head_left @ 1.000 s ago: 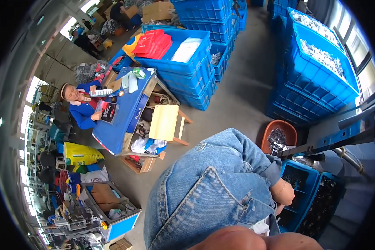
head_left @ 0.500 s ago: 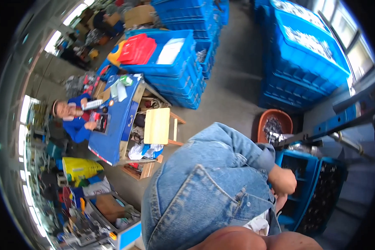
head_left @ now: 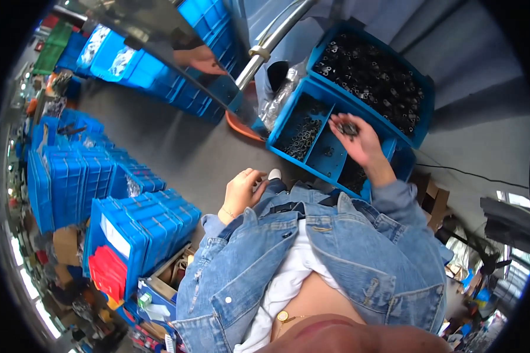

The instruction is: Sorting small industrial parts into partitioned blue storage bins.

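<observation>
My right hand (head_left: 366, 147) is palm up over a blue divided bin (head_left: 286, 154), its fingers cupped around a small heap of dark metal parts (head_left: 348, 128). Many small dark rings (head_left: 300, 138) fill part of the bin's left compartment. Only a few pieces lie in the middle one, and my right arm partly covers the right one. Behind stands a second blue bin (head_left: 429, 109), heaped with small black parts (head_left: 371, 79) that have holes. My left hand (head_left: 240, 191) hovers in front of my jacket, left of the bins, with its fingers loosely bent and nothing visible in it.
An orange tub (head_left: 244, 127) and a clear plastic bag (head_left: 287, 100) adjoin the divided bin's left end. Overhead slant a metal pipe (head_left: 277, 44) and a shiny panel (head_left: 159, 32) showing a hand, perhaps mirrored. Blue crates (head_left: 141, 229) stand stacked at left; cardboard (head_left: 437, 203) is at right.
The view has swung round toward the bins. My hands, earlier close together beside the divided bin, are now apart; the right shows a handful of parts over it.
</observation>
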The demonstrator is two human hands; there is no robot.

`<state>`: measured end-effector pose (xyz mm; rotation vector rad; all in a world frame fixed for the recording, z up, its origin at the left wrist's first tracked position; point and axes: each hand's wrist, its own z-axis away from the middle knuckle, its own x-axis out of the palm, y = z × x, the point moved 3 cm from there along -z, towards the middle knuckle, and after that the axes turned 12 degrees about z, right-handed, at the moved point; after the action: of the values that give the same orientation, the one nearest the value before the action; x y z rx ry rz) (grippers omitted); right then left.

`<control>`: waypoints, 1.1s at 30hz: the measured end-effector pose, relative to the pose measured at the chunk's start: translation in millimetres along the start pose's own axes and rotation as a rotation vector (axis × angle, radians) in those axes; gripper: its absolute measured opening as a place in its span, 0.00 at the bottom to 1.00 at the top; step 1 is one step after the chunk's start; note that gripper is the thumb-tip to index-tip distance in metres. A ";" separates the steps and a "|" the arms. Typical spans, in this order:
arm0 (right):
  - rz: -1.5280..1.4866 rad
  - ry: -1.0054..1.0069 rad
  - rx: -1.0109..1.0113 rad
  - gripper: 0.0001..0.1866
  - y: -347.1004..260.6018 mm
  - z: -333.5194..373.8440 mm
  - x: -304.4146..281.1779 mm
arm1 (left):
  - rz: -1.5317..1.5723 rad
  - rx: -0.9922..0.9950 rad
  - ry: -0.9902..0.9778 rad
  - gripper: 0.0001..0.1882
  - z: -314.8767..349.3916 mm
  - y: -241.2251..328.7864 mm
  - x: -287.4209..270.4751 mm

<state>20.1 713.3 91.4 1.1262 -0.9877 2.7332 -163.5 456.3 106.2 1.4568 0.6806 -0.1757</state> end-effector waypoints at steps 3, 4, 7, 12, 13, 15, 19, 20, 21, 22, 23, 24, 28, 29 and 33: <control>0.246 -0.057 -0.110 0.14 -9.0 -59.9 50.4 | -0.173 0.084 0.008 0.22 -22.9 -4.4 2.2; 0.370 -0.055 -0.158 0.16 -8.0 -82.8 69.2 | -0.260 0.119 0.021 0.27 -30.2 -5.0 1.8; 1.209 0.029 -0.391 0.21 -2.0 -151.0 112.0 | -0.427 -0.003 -0.133 0.34 -56.1 -14.2 8.4; 1.300 0.080 -0.731 0.20 -0.5 -129.3 128.0 | -0.517 0.011 -0.232 0.40 -69.2 -70.5 26.9; 1.293 0.120 -0.725 0.20 -4.8 -113.4 119.3 | -0.511 0.032 -0.263 0.40 -69.0 -74.9 27.9; 1.173 0.075 -0.878 0.15 -20.6 -64.7 91.2 | -0.458 -0.010 -0.226 0.39 -69.3 -72.9 26.0; 1.164 0.431 -0.863 0.14 -24.8 23.6 4.7 | -0.225 0.110 -0.045 0.31 -54.7 -74.0 21.4; 1.339 0.524 -0.824 0.12 -14.0 38.4 -21.2 | -0.081 0.132 0.029 0.28 -46.7 -74.9 19.5; 1.506 0.635 -0.743 0.11 -2.8 51.1 -46.9 | 0.073 0.135 0.075 0.25 -41.1 -80.3 20.6; 1.719 0.627 -0.712 0.15 13.5 51.4 -62.6 | 0.102 0.176 0.009 0.25 -38.0 -90.5 16.5; 1.933 0.627 -0.643 0.19 21.7 51.0 -71.9 | 0.218 0.275 -0.009 0.21 -42.0 -104.0 12.4; 1.925 0.607 -0.573 0.17 20.6 66.2 -59.0 | 0.356 0.369 -0.048 0.18 -55.4 -114.7 18.7; 2.446 0.343 -0.616 0.15 50.2 11.1 -99.8 | -0.093 0.638 -0.245 0.15 -114.1 28.5 50.4; 2.332 0.841 -0.823 0.18 60.0 4.3 -108.7 | -0.173 0.642 -0.331 0.15 -133.6 36.2 62.7; 2.327 1.098 -0.544 0.19 83.8 11.0 -102.2 | -0.478 0.429 -0.547 0.19 -199.4 -4.7 114.1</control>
<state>81.4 661.3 -14.1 1.2714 1.3267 -0.7472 -137.7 677.5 49.4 1.5263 0.5413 -1.1045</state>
